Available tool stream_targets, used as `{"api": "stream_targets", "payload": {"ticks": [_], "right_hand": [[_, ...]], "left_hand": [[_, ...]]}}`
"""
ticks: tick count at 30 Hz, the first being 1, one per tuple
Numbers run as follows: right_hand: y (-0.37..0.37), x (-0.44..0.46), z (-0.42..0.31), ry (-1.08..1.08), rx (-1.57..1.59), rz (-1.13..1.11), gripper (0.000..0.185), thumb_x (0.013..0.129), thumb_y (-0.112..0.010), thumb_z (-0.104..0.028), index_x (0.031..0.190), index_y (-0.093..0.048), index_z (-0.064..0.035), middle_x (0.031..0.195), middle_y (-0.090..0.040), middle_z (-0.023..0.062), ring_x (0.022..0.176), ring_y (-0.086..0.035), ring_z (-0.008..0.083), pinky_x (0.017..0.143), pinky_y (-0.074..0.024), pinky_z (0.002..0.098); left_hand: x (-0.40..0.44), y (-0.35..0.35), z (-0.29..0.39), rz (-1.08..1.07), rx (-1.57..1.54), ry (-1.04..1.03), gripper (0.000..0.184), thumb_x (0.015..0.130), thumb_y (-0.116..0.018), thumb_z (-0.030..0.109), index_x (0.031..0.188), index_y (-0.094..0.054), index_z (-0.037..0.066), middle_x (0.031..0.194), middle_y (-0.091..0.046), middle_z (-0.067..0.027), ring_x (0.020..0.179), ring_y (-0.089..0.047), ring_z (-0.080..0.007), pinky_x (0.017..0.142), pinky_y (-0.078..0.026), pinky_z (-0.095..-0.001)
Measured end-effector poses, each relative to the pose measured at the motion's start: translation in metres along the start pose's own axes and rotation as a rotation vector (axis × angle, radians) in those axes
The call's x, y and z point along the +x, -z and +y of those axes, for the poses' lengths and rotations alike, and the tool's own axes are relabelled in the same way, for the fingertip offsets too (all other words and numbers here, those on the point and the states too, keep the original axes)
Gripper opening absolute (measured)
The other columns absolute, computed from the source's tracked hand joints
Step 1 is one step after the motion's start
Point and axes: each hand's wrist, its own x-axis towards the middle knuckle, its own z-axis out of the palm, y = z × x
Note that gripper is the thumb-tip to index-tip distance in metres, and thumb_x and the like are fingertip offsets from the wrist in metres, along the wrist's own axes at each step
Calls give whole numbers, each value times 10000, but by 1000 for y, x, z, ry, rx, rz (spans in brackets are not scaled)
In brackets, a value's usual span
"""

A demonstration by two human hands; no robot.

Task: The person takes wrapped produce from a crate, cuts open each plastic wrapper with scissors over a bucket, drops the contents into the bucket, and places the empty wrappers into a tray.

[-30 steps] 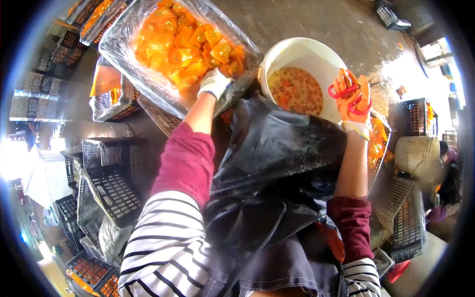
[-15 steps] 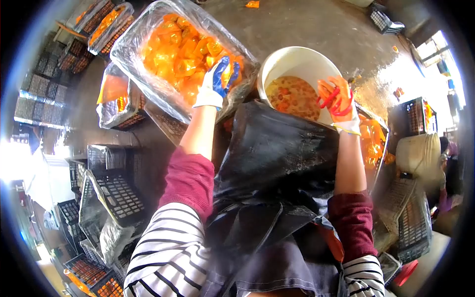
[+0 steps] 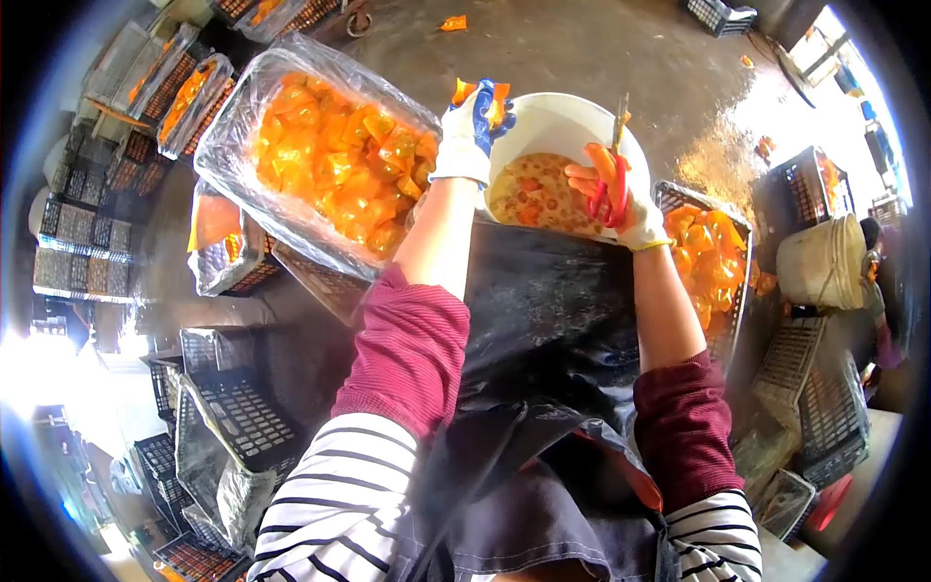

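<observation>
My left hand (image 3: 467,141), in a white glove with blue-coated fingers, is closed around an orange plastic packet (image 3: 465,93) at the left rim of a white bucket (image 3: 543,121). Cloudy yellowish liquid with round orange bits (image 3: 533,189) covers the bucket's bottom. Over the bucket's right side, my right hand (image 3: 621,204), gloved in white and orange, grips red-handled scissors (image 3: 621,184), blades pointing up and away from me. Left of the bucket, a crate lined with clear plastic (image 3: 225,126) holds a heap of orange packets (image 3: 325,160).
A dark crate (image 3: 732,301) of orange packets (image 3: 703,252) stands right of the bucket. Beyond it are a cream bucket (image 3: 819,262) and stacked crates (image 3: 834,427). More crates (image 3: 247,412) stand on the left. An orange scrap (image 3: 453,23) lies on the floor ahead.
My left hand has moved right, from over the lined crate to the bucket's rim, with an orange packet in it. My right hand has shifted slightly left, and the scissors' blades now show upright.
</observation>
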Motion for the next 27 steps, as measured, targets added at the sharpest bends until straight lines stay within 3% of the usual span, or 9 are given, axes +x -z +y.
{"api": "stream_targets", "payload": {"ticks": [6, 10, 11, 14, 18, 20, 22, 25, 27], "right_hand": [[-10, -13, -12, -32, -159, 76, 321, 907, -587, -220, 1148, -537, -14, 990, -641, 165, 839, -648, 244, 767, -523, 325], [-22, -27, -28, -75, -126, 60, 310, 914, -576, -200, 1164, -538, -22, 1018, -634, 140, 878, -631, 233, 766, -512, 324], [-25, -28, -31, -78, -113, 68, 311, 917, -571, -198, 1172, -536, -24, 1026, -632, 134, 887, -627, 230, 767, -508, 322], [-18, -19, -22, -150, -231, 180, 342, 942, -492, -225, 1236, -486, -50, 1057, -645, 163, 870, -646, 206, 623, -456, 244], [-17, -17, -18, -156, -265, 122, 365, 942, -505, -241, 1249, -475, -45, 1018, -660, 151, 868, -649, 195, 594, -448, 217], [-18, -16, -18, -150, -295, 44, 376, 920, -558, -214, 1242, -479, -36, 1025, -654, 141, 892, -641, 196, 644, -470, 224], [-19, -15, -13, -143, -280, -7, 386, 892, -610, -183, 1226, -494, -28, 1034, -646, 127, 920, -630, 191, 705, -485, 236], [-24, -12, -7, -190, -264, -40, 390, 812, -707, -104, 1159, -557, -11, 1076, -615, 85, 986, -590, 160, 865, -479, 273], [-36, -20, -15, -199, -270, -109, 337, 818, -701, -103, 1121, -573, -28, 1013, -614, 60, 931, -583, 134, 825, -470, 250]], "left_hand": [[47, 43, 27, -132, 224, -255, 233, 905, -599, 276, 953, -586, 48, 766, -601, -40, 596, -531, -114, 513, -432, -252], [52, 52, 21, 239, 1363, -1046, 350, 865, -611, 348, 1056, -578, 57, 864, -630, -180, 726, -626, -316, 632, -501, -395], [37, 45, 18, 233, 1460, -729, 408, 842, -613, 380, 1113, -568, 79, 982, -620, -225, 887, -609, -395, 733, -494, -460], [48, 85, -40, 9, 1753, -540, 467, 840, -553, 438, 1157, -556, 96, 1012, -626, -211, 948, -604, -386, 798, -478, -468], [95, 119, -41, -70, 1088, -318, 347, 872, -557, 359, 962, -653, 38, 876, -670, -167, 844, -639, -306, 741, -489, -370], [172, 164, -58, -604, -83, 314, 422, 886, -581, 377, 989, -633, -28, 906, -671, -93, 803, -614, -159, 705, -489, -304], [28, 57, 33, -48, 756, 43, 467, 877, -603, 417, 1054, -608, -15, 965, -663, -109, 846, -629, -188, 737, -509, -314], [28, 42, 29, -223, 136, 121, 515, 868, -602, 461, 1106, -584, 5, 1010, -651, -106, 886, -638, -211, 782, -521, -319], [26, 25, 24, -331, 134, 171, 560, 879, -575, 472, 1175, -548, -3, 1128, -613, -137, 980, -617, -234, 860, -507, -343]]}}
